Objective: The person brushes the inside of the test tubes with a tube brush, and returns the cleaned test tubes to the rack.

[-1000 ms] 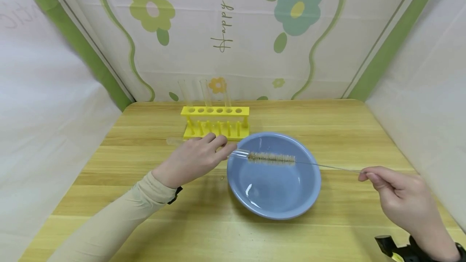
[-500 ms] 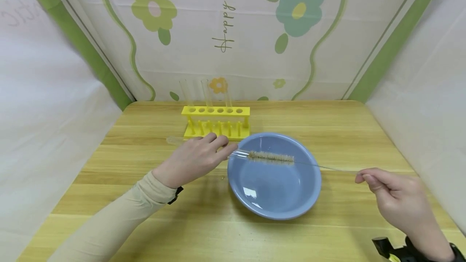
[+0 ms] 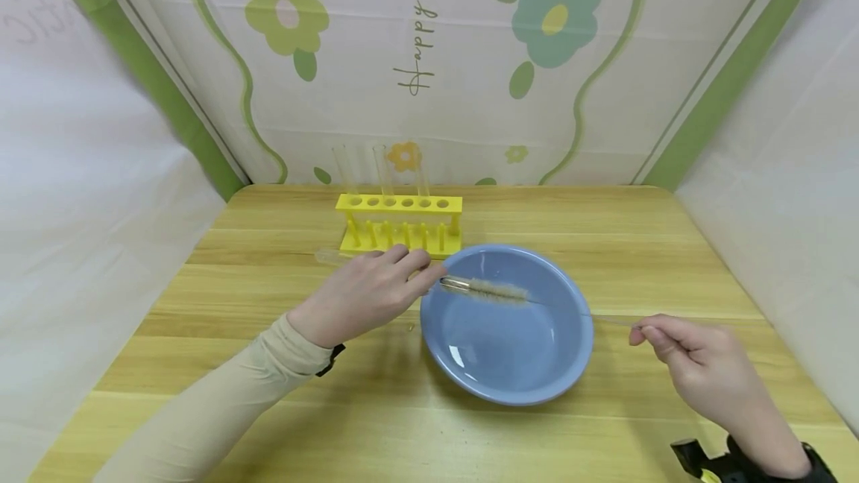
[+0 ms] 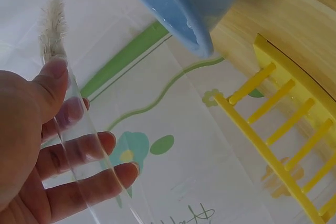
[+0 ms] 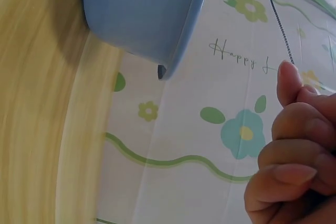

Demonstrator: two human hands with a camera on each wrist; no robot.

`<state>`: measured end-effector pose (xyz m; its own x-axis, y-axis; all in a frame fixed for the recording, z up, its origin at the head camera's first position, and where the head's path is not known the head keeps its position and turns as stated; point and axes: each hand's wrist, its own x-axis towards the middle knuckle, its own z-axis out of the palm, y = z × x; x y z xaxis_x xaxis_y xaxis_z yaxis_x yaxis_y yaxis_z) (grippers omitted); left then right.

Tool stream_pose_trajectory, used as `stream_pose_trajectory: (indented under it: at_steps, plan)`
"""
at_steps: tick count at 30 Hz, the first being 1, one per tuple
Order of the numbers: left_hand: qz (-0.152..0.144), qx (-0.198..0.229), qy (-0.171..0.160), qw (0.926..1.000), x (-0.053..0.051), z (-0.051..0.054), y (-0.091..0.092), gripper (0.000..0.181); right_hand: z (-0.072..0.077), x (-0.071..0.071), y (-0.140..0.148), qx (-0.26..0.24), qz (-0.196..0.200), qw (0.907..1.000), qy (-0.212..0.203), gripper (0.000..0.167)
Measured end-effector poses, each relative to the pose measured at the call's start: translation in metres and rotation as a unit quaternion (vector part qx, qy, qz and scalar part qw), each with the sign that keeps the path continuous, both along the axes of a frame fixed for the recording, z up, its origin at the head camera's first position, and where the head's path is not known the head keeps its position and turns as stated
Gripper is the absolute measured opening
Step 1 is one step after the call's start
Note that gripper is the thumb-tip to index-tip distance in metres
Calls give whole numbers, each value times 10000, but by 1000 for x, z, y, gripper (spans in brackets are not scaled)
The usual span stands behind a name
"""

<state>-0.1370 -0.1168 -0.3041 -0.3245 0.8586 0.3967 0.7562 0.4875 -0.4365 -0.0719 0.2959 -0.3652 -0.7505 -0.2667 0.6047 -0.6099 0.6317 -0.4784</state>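
Observation:
In the head view my left hand (image 3: 376, 285) holds a clear glass test tube (image 3: 456, 284) nearly level over the basin's left rim. Its rounded end shows beyond the hand on the left. In the left wrist view the thumb lies near the tube's mouth, with the other fingers curled behind the glass. A bristle test tube brush (image 3: 499, 291) lines up with the tube, its tip at or just inside the mouth. My right hand (image 3: 701, 360) pinches the end of the brush's thin twisted wire handle (image 5: 281, 24) between thumb and forefinger, right of the basin.
A blue basin (image 3: 510, 364) stands below the brush on the wooden table (image 3: 537, 442). Behind the left hand is a yellow test tube rack (image 3: 399, 203) with three upright glass tubes. White printed cloth (image 3: 456, 118) encloses the back and sides.
My right hand has moved left, bringing the brush toward the tube; less bristle shows outside the mouth. The left hand has shifted slightly right with the tube.

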Motion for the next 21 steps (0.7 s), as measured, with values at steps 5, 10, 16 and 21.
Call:
stream_pose_trajectory:
  at_steps: [5, 10, 16, 21]
  plan:
    - [13, -39, 62, 10000, 1, 0, 2, 21, 2, 2, -6, 86, 38, 9996, -283, 34]
    - [-3, -89, 238, 9997, 1, 1, 3, 17, 3, 3, -12, 65, 129, 9984, -543, 35]
    - [-32, -76, 423, 9991, 3, 1, 6, 17, 1, 2, -17, 47, 380, 9971, -653, 37]
    - [-66, -6, 493, 9988, 4, 1, 9, 17, 2, 1, -21, -3, 581, 9953, -780, 37]
